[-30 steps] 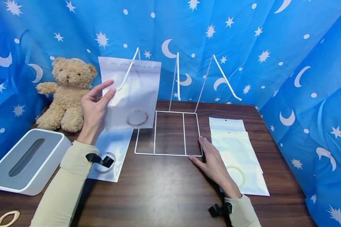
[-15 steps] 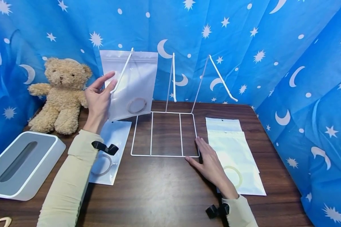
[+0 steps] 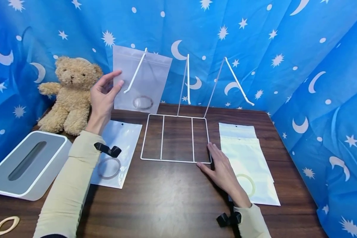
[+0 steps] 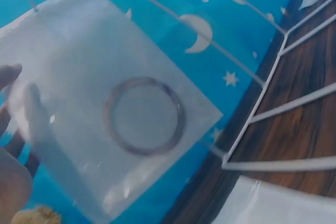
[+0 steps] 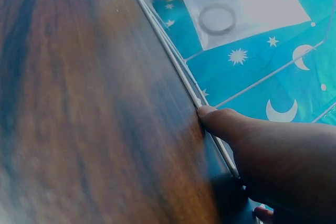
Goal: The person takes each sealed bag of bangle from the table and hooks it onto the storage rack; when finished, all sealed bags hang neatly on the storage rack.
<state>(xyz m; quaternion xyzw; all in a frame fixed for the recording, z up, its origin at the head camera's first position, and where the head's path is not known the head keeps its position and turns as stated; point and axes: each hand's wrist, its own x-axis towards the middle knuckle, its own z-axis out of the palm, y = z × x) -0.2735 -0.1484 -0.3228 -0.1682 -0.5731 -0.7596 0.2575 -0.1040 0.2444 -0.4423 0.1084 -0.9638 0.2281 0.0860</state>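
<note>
A translucent zip bag (image 3: 157, 79) with a brownish ring (image 4: 182, 119) inside hangs on the left arm (image 3: 134, 77) of a white wire display rack (image 3: 166, 160). The arm passes through near the bag's top, and the bag tilts. At its left edge is my left hand (image 3: 104, 94), thumb and index finger apart, fingertips against or just in front of the bag. Part of this hand is cut off in the left wrist view. My right hand (image 3: 221, 167) rests on the rack's front right corner, fingers extended, thumb (image 5: 220, 119) touching the front bar.
A similar bag (image 3: 123, 138) with a ring lies left of the rack. Overlapping pale bags (image 3: 244, 153) lie at right. A teddy bear (image 3: 74, 86), a grey-topped tissue box (image 3: 26, 162) and a pale loop (image 3: 6, 225) are at left. A star-patterned blue curtain (image 3: 256, 39) stands behind.
The hanging bag has slid back along the left arm, away from me, and its lower edge has risen. My left hand followed it upward. My right hand has stayed on the rack corner.
</note>
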